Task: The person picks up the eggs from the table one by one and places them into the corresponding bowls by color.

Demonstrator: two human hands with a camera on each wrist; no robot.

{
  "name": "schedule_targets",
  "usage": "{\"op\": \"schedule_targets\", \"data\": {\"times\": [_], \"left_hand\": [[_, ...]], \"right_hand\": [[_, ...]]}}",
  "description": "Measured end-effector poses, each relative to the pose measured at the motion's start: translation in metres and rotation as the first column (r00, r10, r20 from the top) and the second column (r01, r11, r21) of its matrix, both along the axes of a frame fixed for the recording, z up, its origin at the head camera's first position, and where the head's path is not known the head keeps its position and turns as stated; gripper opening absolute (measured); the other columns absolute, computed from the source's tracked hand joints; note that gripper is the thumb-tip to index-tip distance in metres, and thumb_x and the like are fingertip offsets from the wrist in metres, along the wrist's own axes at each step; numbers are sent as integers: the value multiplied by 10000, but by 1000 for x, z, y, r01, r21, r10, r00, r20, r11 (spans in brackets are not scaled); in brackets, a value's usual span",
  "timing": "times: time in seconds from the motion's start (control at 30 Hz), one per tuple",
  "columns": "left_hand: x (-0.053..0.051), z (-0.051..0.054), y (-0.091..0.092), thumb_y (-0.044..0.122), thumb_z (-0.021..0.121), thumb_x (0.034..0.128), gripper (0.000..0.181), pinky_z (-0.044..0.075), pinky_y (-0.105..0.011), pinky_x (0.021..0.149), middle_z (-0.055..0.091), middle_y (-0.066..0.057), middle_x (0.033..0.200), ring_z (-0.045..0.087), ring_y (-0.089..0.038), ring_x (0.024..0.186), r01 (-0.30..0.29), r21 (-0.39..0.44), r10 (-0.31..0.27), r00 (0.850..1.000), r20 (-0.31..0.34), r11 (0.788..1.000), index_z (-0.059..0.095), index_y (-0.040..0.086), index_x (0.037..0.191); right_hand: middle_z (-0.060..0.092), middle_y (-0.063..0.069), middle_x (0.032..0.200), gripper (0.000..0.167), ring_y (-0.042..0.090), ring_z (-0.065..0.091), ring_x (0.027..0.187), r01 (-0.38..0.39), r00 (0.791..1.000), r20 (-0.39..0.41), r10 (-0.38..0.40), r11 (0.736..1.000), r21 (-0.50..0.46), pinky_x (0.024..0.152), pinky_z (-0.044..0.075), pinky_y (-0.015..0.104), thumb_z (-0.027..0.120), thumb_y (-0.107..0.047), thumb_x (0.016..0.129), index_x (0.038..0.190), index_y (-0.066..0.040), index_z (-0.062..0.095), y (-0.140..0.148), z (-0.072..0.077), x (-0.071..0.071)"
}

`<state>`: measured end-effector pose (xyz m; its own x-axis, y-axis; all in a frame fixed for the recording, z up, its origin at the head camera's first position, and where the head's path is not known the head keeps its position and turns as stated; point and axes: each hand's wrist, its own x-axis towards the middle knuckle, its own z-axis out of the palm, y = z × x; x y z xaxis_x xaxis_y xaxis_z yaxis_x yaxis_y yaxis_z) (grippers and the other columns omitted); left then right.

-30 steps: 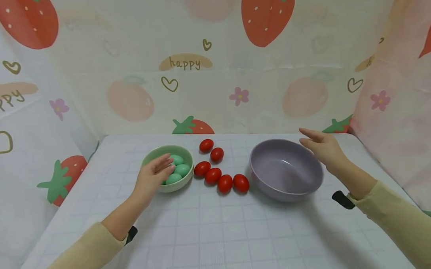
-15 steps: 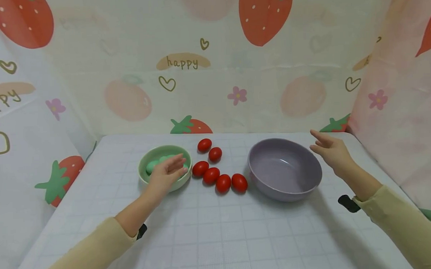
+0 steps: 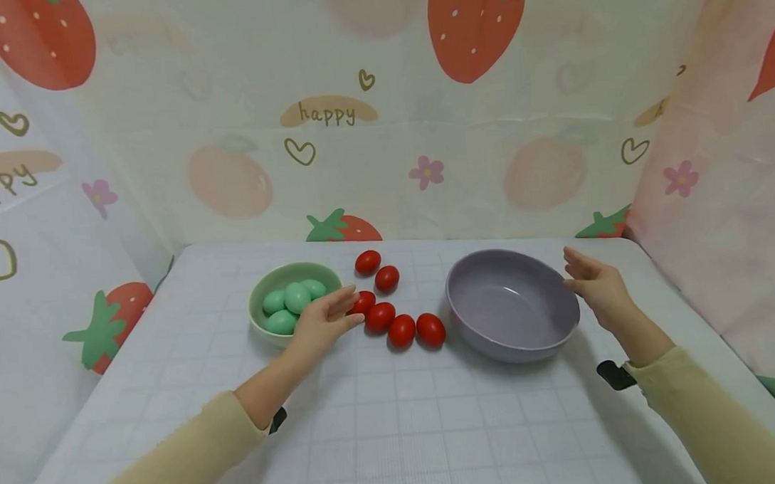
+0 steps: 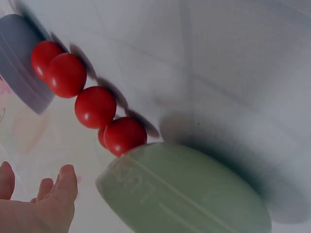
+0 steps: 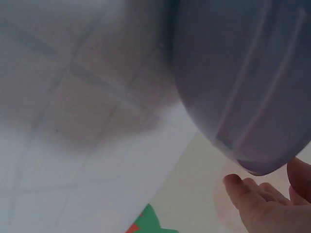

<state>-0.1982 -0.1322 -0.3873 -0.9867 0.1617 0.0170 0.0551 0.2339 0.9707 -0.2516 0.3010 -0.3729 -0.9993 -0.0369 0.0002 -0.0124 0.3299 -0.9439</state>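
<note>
My left hand (image 3: 322, 321), fingers loosely extended and holding nothing, hovers over the right front rim of a light green bowl (image 3: 257, 321). Several green eggs (image 3: 281, 322) lie in that bowl, partly hidden by the hand. Just right of it, several red eggs (image 3: 401, 331) rest on the table in a loose line; the left fingers cover part of the nearest one. A larger purple bowl (image 3: 511, 302) with a bare inside stands farther right. My right hand (image 3: 599, 289) is beside its right rim, fingers relaxed; in the right wrist view it appears close to the bowl (image 5: 243, 87).
Both bowls and the eggs stand on a white gridded tablecloth (image 3: 394, 427). A fabric backdrop (image 3: 460, 125) with printed fruit encloses the back and sides. Two red eggs (image 3: 387, 278) lie farther back, between the bowls.
My left hand has moved right, from over the green bowl's middle to its right edge. The right hand shifted right, then slightly down. Bowls and eggs have stayed put.
</note>
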Motion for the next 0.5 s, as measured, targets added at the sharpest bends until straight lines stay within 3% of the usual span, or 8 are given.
{"op": "schedule_targets", "data": {"times": [0.1,0.2,0.37,0.5], "left_hand": [[1,-4,5,38,626,940,555,411,-405,1028,478,-218,1421,424,-311,1341,21,19,-21,1000,10,1000,409,-28,1446],[0,-8,10,31,634,932,555,423,-395,1016,495,-201,1412,435,-297,1336,25,24,-25,1000,12,999,421,-24,1441],[-3,-12,21,9,651,913,540,433,-397,1009,530,-192,1382,458,-303,1317,15,46,-16,1000,18,999,462,-17,1418],[-4,-13,30,33,674,903,542,454,-398,991,550,-180,1365,473,-308,1305,22,46,-23,999,34,999,491,26,1413]], "right_hand": [[164,273,1523,677,353,232,1403,13,1000,4,-13,995,-97,906,442,132,501,112,932,1511,32,159,1,-6,-1],[170,292,1484,687,218,363,1348,23,1000,-1,-24,984,-178,839,454,101,500,144,915,1502,50,155,1,-11,-2],[197,293,1454,704,-70,589,1015,53,999,22,-49,966,-253,831,480,121,503,164,909,1508,39,154,2,-16,-3],[301,212,1443,706,-111,598,912,81,996,60,-67,959,-273,835,484,133,517,145,921,1519,16,165,4,-17,-3]]}}
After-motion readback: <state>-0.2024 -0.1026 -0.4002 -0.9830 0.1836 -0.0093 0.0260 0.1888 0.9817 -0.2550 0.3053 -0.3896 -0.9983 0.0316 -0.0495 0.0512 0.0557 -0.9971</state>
